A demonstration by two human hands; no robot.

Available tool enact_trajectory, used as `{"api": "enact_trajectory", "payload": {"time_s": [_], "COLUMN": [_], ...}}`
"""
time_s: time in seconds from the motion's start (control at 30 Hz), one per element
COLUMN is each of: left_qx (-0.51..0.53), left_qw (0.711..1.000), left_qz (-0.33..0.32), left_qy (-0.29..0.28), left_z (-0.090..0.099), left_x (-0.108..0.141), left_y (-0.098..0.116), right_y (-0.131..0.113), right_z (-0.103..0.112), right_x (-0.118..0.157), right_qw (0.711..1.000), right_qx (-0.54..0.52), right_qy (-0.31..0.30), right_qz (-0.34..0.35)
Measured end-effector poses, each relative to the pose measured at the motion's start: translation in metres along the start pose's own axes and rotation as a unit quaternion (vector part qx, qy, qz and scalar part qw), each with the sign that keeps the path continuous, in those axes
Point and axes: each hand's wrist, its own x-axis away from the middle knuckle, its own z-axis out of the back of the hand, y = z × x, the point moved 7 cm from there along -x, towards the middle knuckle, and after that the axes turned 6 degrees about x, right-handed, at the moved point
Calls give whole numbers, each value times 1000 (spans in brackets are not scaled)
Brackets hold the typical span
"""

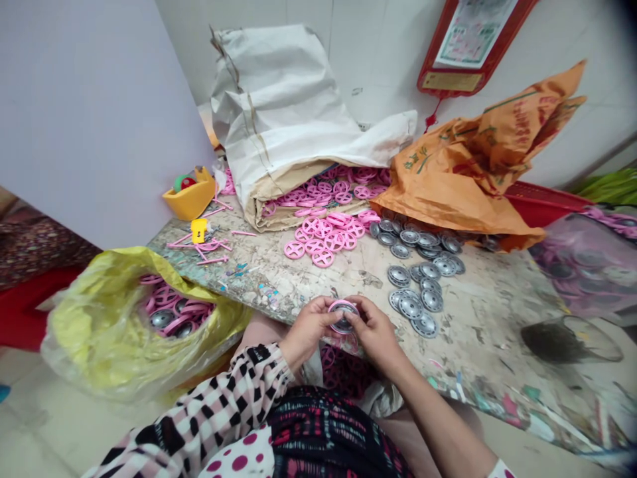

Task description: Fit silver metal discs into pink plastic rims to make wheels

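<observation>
Here our left hand and right hand pinch a pink-ringed grey wheel between them, its round face tilted toward us.

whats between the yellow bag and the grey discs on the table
The head view shows the left hand and right hand holding a pink ring.

**A:** Quick count, how many bags in this shot?

**B:** Three lol: one white sack, one orange bag, one yellow bag.

**A:** Grey wheels?

**B:** Roughly twenty. Pink wheels are too piled up to count.

**A:** Hands?

**B:** Just two, left hand and right hand, sharing one wheel.
</observation>
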Motion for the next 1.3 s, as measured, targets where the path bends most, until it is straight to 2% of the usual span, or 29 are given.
{"api": "enact_trajectory", "payload": {"time_s": [0.1, 0.17, 0.23, 0.3, 0.4, 0.47, 0.53, 0.6, 0.67, 0.73, 0.8, 0.9, 1.0, 1.07, 1.23, 1.3], "left_qx": [-20, -29, -50, -97, -191, -260, -348, -457, -557, -629, -682, -728, -741, -744, -726, -706], "left_qw": [1000, 999, 997, 992, 980, 965, 930, 869, 799, 739, 691, 648, 636, 634, 653, 677], "left_qz": [14, 35, 56, 69, 49, -14, -100, -171, -211, -220, -207, -179, -173, -186, -209, -199], "left_qy": [3, -1, -13, -30, -25, 13, 55, 78, 87, 99, 119, 138, 130, 97, -45, -56], "left_z": [0, -1, -1, 0, 10, 21, 29, 29, 24, 20, 19, 19, 18, 15, 7, 11], "left_x": [1, 2, 2, 0, -10, -21, -31, -39, -48, -58, -69, -84, -89, -85, -45, -31], "left_y": [-5, -9, -12, -12, -6, 8, 27, 45, 57, 65, 69, 73, 75, 74, 56, 52], "right_y": [4, 10, 14, 15, 11, 9, 12, 18, 27, 37, 43, 48, 54, 63, 76, 71], "right_z": [-3, -4, -3, -2, 3, 14, 32, 55, 76, 88, 92, 92, 101, 111, 130, 123], "right_x": [5, 6, 8, 13, 26, 32, 31, 25, 18, 13, 10, 9, 7, 5, 3, 1], "right_qw": [999, 997, 997, 996, 987, 971, 948, 912, 858, 811, 793, 797, 821, 848, 925, 954], "right_qx": [-24, -41, -35, -14, 89, 198, 304, 406, 505, 570, 596, 594, 556, 510, 338, 242], "right_qy": [27, 22, -5, -58, -135, -131, -69, 21, 97, 126, 113, 94, 109, 124, 154, 156], "right_qz": [-36, -57, -65, -61, -13, 35, 65, 57, 13, -38, -63, -62, -63, -75, -85, -83]}}
